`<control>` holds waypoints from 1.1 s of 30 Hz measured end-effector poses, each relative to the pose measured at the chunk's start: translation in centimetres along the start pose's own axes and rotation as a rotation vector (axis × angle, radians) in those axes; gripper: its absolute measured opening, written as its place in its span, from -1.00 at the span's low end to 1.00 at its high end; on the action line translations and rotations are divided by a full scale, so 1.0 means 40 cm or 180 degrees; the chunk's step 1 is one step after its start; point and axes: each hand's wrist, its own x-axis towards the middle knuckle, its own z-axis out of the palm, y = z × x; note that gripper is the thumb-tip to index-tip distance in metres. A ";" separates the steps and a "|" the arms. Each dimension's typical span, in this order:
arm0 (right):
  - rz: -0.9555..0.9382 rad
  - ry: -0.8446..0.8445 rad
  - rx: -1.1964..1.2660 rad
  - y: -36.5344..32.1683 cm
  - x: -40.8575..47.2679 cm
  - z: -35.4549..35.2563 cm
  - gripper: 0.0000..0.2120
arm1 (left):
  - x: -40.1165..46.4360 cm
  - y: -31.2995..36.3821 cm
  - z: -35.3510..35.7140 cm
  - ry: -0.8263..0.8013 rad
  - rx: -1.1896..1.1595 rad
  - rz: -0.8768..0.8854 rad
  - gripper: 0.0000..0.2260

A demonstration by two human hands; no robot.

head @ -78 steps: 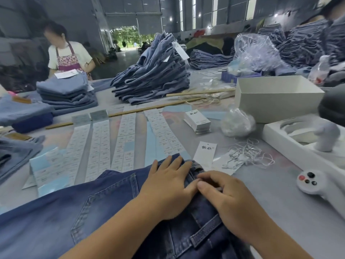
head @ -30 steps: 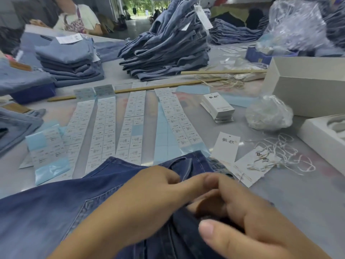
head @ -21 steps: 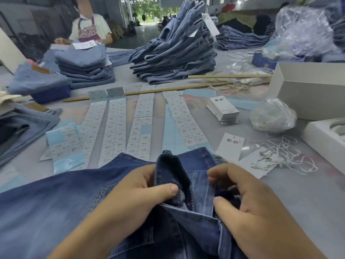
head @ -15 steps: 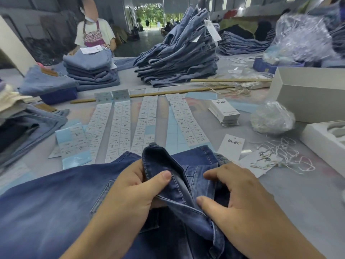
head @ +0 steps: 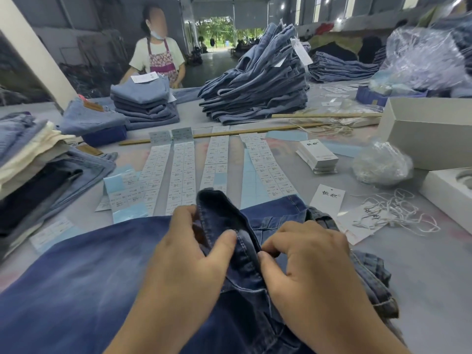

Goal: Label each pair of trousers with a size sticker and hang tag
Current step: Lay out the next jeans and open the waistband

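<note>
Stacked folded garments [head: 38,159] at table's left edge. Size-sticker strips [head: 184,172] lie in rows mid-table. Dark jeans [head: 76,290] spread at near edge; left hand [head: 189,254] pinches a raised waistband fold between thumb and fingers. Right hand [head: 306,261], fingers curled, grips the same fold. Hang tag [head: 327,204] just beyond, beside loose strings [head: 390,213].

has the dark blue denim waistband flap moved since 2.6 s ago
Yes. The dark blue denim waistband flap, flat then, is lifted by the left hand, its top edge now overlapping the white size sticker strips.
</note>
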 end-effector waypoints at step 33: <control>0.0541 0.0153 0.2591 -0.021 -0.027 -0.029 -0.61 | 0.037 0.022 -0.012 -0.0890 0.0070 0.0335 -0.75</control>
